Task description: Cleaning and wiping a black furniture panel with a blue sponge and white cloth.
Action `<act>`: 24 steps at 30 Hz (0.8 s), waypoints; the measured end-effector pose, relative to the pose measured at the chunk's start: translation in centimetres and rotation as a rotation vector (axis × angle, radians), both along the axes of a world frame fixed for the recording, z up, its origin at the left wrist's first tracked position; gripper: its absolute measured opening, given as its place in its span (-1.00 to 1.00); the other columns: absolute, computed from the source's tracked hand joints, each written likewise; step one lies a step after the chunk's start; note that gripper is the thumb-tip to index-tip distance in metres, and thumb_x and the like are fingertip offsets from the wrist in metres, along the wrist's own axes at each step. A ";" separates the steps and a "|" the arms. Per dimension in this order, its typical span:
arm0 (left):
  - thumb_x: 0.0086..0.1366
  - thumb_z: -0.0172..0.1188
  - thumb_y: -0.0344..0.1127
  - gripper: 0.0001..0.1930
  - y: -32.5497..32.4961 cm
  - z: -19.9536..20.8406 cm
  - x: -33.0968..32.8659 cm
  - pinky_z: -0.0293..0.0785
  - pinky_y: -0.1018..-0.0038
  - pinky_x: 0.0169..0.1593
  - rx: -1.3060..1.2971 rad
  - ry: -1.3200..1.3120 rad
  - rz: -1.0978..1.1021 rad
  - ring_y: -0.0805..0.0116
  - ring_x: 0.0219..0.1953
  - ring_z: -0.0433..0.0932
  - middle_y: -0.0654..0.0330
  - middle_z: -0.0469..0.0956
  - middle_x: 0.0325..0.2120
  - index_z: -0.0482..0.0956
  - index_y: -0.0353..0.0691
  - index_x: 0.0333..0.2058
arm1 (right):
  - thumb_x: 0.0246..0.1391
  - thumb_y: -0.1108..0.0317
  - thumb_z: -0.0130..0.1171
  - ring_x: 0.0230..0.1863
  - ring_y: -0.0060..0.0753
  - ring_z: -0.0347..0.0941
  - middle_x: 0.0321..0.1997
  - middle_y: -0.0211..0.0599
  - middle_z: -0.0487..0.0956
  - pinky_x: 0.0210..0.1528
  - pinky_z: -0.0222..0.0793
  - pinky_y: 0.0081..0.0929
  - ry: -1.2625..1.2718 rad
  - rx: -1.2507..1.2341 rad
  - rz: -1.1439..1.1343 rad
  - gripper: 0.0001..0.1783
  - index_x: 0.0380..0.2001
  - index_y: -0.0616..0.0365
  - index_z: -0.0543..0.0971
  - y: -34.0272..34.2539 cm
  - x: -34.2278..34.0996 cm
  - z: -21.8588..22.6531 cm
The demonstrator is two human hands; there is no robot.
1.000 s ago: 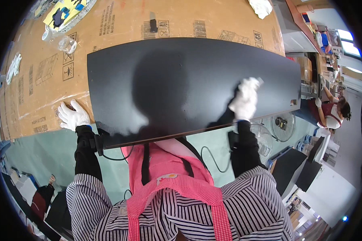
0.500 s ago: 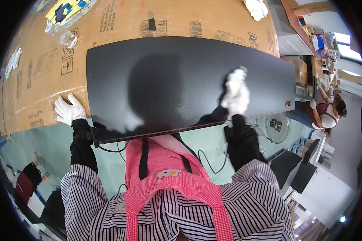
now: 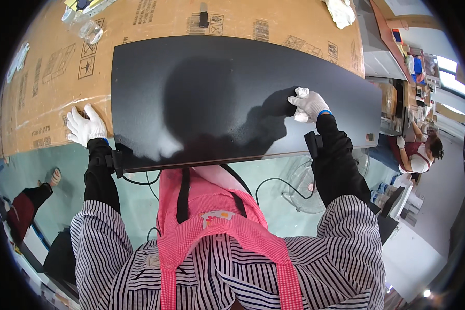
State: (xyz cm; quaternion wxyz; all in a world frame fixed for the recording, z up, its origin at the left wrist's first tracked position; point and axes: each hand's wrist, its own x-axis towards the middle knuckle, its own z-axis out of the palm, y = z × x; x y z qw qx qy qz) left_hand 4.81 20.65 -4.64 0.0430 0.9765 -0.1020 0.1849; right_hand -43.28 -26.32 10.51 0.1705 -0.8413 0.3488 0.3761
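Observation:
A long black panel (image 3: 201,113) lies flat across the cardboard-covered table in front of me. My right hand (image 3: 315,106), in a white knit glove, is closed on a crumpled white cloth (image 3: 299,114) and presses it against the right part of the panel. To the left of the panel, my left hand (image 3: 87,125), gloved as well, lies flat on the cardboard (image 3: 54,111) with its fingers spread. Shadows of my head and right arm fall on the panel's dark surface.
A clear plastic bottle (image 3: 82,26) lies at the far left of the table. White cloths rest at the left edge (image 3: 18,63) and far right (image 3: 341,13). A small dark tool (image 3: 204,18) lies behind the panel. A floor fan (image 3: 302,191) stands below; a co-worker (image 3: 416,150) is at the right.
My right hand has shifted slightly to the right and turned over the panel, still holding the cloth. My left hand keeps its place on the cardboard. The whole view has shifted a little.

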 end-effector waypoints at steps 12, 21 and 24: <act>0.50 -0.06 0.31 -0.28 0.2 0.0 0.0 -0.09 -0.21 0.52 0.014 0.016 -0.004 0.08 0.53 0.17 0.09 0.31 0.48 0.39 -0.06 0.41 | 0.32 -0.10 0.19 0.00 0.06 0.64 0.01 -0.10 0.67 0.07 0.60 -0.17 0.017 0.062 -0.319 -0.49 0.19 -0.10 0.59 0.3 1.1 -1.8; 0.49 -0.01 0.28 -0.30 0.0 -0.1 0.3 -0.04 -0.21 0.49 -0.009 -0.002 -0.026 0.09 0.50 0.21 0.06 0.35 0.44 0.41 -0.07 0.39 | 0.29 -0.12 0.26 -0.09 0.12 0.68 -0.23 -0.07 0.72 0.01 0.58 -0.16 -0.012 -0.008 -0.225 -0.43 0.17 0.05 0.60 -0.6 -0.6 -2.8; 0.49 0.00 0.28 -0.30 1.6 0.3 0.3 -0.04 -0.20 0.49 0.005 -0.052 -0.002 0.09 0.50 0.23 0.07 0.36 0.44 0.41 -0.07 0.39 | 0.11 -0.02 0.44 -0.24 -0.09 0.68 -0.28 -0.17 0.72 -0.09 0.56 -0.27 -0.405 0.089 -0.862 -0.46 -0.08 0.27 0.71 -0.8 -1.5 -3.7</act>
